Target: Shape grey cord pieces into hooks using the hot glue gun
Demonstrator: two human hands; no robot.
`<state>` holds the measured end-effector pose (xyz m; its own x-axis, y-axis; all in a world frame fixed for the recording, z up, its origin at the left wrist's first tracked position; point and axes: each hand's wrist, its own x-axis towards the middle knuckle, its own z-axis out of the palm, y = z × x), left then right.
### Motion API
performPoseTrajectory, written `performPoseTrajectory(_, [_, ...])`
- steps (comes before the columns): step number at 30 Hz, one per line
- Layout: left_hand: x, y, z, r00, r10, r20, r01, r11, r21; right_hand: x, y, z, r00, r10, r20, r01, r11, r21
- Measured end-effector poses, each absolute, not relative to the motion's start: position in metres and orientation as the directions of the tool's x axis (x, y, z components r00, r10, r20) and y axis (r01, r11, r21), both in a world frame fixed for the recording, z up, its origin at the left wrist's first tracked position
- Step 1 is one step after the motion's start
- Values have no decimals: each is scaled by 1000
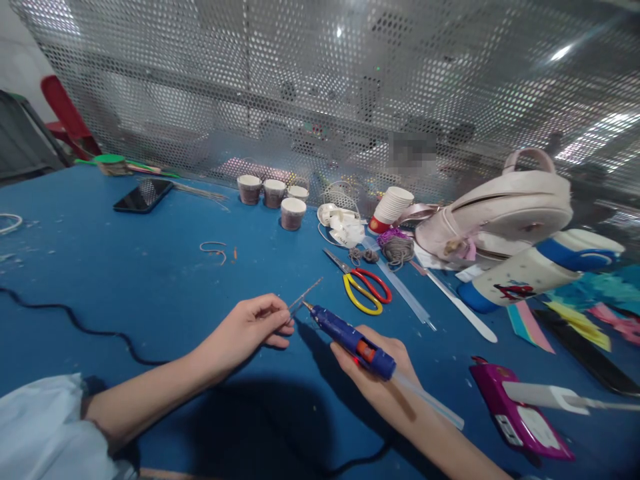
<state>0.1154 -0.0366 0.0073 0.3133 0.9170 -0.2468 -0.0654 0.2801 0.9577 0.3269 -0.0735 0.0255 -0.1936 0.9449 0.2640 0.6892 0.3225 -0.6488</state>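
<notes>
My left hand (261,323) pinches thin stick (311,289), thumb against fingers; right hand (381,393) wrapped round glue gun (341,329); nozzle (307,306) just beside stick; slip could burn left hand; hard squeeze could over-glue stick

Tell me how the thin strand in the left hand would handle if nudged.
The thin strand probably has some stiffness: its free end juts from the left hand without drooping. Being so slender, it is likely very light, and might bend under a firm push.
</notes>
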Motion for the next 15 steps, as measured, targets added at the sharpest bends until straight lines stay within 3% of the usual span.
performPoseTrajectory(11, [115, -38, 8, 307, 918, -250, -63, 281, 958, 327, -74, 21, -241, 949, 201, 692, 313, -650])
performPoseTrajectory(15, [115, -38, 7, 314, 918, -243, -67, 277, 959, 327, -74, 24, -201, 949, 242, 689, 313, -654])
